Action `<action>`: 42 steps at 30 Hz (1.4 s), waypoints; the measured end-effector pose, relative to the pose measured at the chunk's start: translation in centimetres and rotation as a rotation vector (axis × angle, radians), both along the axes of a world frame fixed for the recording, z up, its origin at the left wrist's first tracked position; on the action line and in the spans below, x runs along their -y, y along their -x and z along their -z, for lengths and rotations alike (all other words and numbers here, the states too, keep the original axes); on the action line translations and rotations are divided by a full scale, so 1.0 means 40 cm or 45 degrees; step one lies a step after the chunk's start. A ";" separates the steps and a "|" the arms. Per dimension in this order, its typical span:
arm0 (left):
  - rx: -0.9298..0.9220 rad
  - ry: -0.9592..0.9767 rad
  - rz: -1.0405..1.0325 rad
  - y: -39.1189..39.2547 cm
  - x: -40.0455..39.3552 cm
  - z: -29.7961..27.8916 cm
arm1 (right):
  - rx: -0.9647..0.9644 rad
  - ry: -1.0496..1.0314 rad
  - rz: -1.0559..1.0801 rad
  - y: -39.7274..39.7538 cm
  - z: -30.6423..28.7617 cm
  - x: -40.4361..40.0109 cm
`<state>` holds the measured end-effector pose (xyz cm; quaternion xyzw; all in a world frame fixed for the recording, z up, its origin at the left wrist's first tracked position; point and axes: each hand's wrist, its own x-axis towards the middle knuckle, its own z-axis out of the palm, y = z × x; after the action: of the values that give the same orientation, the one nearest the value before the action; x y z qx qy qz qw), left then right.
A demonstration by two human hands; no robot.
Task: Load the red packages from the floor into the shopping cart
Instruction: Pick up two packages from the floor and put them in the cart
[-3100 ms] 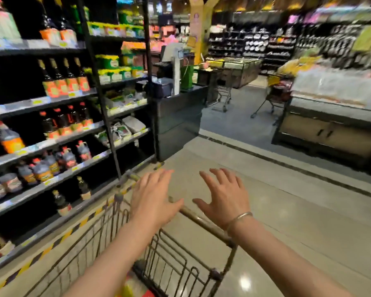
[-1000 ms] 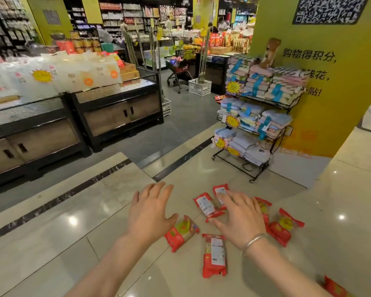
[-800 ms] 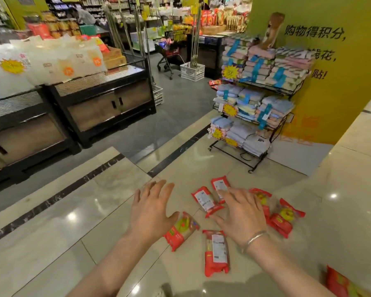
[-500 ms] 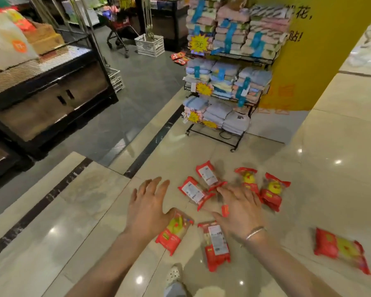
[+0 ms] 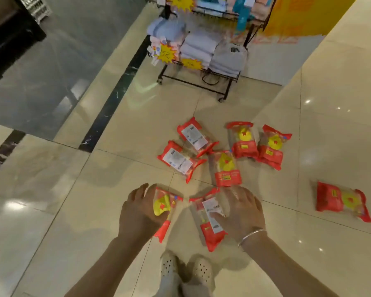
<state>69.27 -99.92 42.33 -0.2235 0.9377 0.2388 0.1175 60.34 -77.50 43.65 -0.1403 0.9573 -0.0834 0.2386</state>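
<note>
Several red packages lie on the glossy floor tiles. My left hand (image 5: 137,211) is down on one with a yellow mark (image 5: 166,205), fingers and thumb spread along its left edge. My right hand (image 5: 241,213), a bangle on its wrist, rests its thumb on a package with a white label (image 5: 210,230), fingers straight. Farther out lie two label-up packages (image 5: 181,160) (image 5: 193,136), three with yellow marks (image 5: 226,168) (image 5: 243,139) (image 5: 272,146), and a lone one at the right (image 5: 343,201). The shopping cart is out of view.
My feet in white perforated shoes (image 5: 184,269) stand just behind the packages. A black wire rack of folded textiles (image 5: 201,52) stands beyond them, against a yellow pillar (image 5: 298,16). A dark display counter (image 5: 9,28) sits at the far left across a grey floor strip.
I have turned from the cart to the packages and bent down. Both hands have dropped from above the floor onto the two nearest packages.
</note>
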 end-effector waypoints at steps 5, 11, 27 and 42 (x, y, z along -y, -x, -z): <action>-0.003 -0.010 0.081 0.017 0.017 0.445 | 0.105 -0.086 -0.022 0.018 0.426 0.002; 0.146 -0.009 0.043 0.020 0.066 0.935 | 0.104 -0.127 -0.009 0.030 0.905 -0.007; 0.174 -0.282 -0.481 0.018 0.166 1.384 | 0.322 0.072 0.592 0.098 1.370 -0.092; 0.220 -1.069 -0.764 0.011 0.064 1.398 | 0.583 0.351 1.112 0.058 1.397 -0.119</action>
<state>68.81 -102.49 -13.58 -0.4350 0.6428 0.5979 0.2003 58.01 -72.75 -12.23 0.2644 0.8299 -0.3294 0.3644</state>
